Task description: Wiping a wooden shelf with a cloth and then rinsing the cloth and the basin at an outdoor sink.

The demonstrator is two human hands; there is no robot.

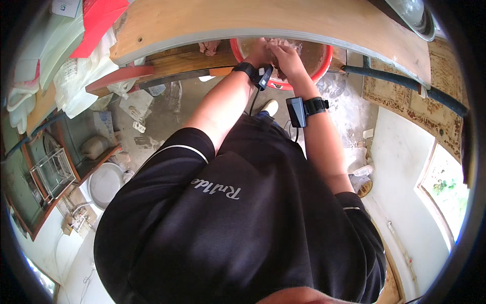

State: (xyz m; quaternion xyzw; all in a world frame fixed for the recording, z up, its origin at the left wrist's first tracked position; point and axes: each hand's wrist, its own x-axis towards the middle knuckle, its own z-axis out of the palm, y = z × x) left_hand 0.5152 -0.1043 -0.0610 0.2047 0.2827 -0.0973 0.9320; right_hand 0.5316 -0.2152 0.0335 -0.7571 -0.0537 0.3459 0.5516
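Note:
Both my hands are together at the far middle, over a red-rimmed basin (328,57). It holds murky, brownish liquid and a pale pinkish lump (292,43). My left hand (259,53) is at the basin's left side, its fingers bent inward and partly hidden. Meeting it from the right, my right hand (286,59) has its fingers curled toward the left one. Something dark and brownish shows just below the fingers, too small to name. Each wrist wears a black strap with a small box and a cable.
A wooden shelf board (212,23) with a grey edge spans the far side, above the basin. White plastic bags (83,83) and a red sheet (104,25) lie at the far left. Below left stands a round grey pan (105,185). A dark pipe (405,81) runs along the right.

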